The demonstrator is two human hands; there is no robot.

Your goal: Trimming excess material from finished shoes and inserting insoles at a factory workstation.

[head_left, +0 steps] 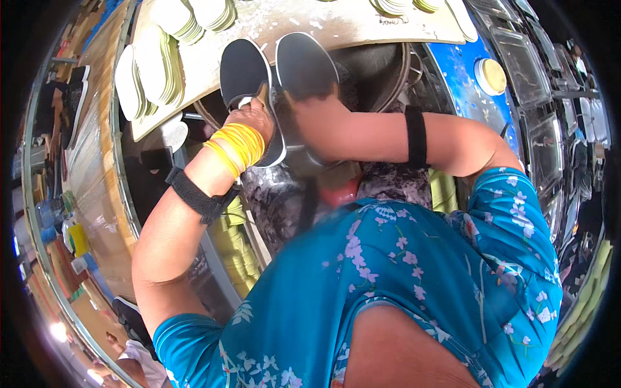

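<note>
Teal floral cloth of the wearer's shirt (388, 271) lies nearest the head camera, filling the lower middle and hiding most of the lap. At upper centre, left hand (251, 121), ringed at the wrist by yellow bands (240, 147), has its grip clamped on a black shoe (244, 70) with a white sole edge; the fingers partly cover its opening. Just beside it, right hand (319, 123) lies over the rear part of a dark grey shoe (304, 61); blur smears the fingers, so how far that grip is closed I cannot tell. Behind the shoes, a dark round-rimmed thing (374, 68) is mostly covered, its inside unreadable. Stacks of cream sole-shaped pieces (162, 68) stand on the pale surface (291, 19) across the top, several cut off by the upper edge. Upper right, a round white pot (491, 76) sits on a blue panel (458, 70); its yellowish top may be lid or contents. Clear plastic containers (521, 52) line the right side, what they hold lost in glare, and the rim darkens to black.
</note>
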